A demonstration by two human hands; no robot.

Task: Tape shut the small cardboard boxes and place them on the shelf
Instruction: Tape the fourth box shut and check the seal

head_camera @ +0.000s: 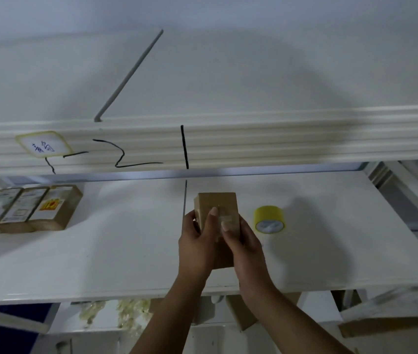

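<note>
A big white shelf board [100, 251] lay flat and smooth across the middle of the view. Above it ran a long white beam [254, 139] with ridges along its front, and black pen lines were drawn on it. A see-through sticker [43, 144] with rounded corners and blue writing was stuck on the beam at the left. A thin grey rod [129, 75] slanted up from the beam against the plain white wall.

At the far left of the board sat a row of three small brown boxes [28, 208], touching side by side. Each had a paper label on top, and the nearest one showed red and yellow.

Near the middle, the small cardboard box [219, 203] was held up over the board, tall and blocky, with dull brown sides and a shiny strip of tape on its front. The left hand [196, 245] wrapped around its left side with the thumb pressed flat on the front. The right hand [245, 245] gripped the right side, thumb pressed on the tape too. Both hands were closed snugly on the box.

Just to the right, apart from the hands, a round roll of yellow tape [269, 218] stood on the board.

Below the board's front edge were brown cardboard pieces [384, 327] and some crinkly pale packing stuff [129, 312].
</note>
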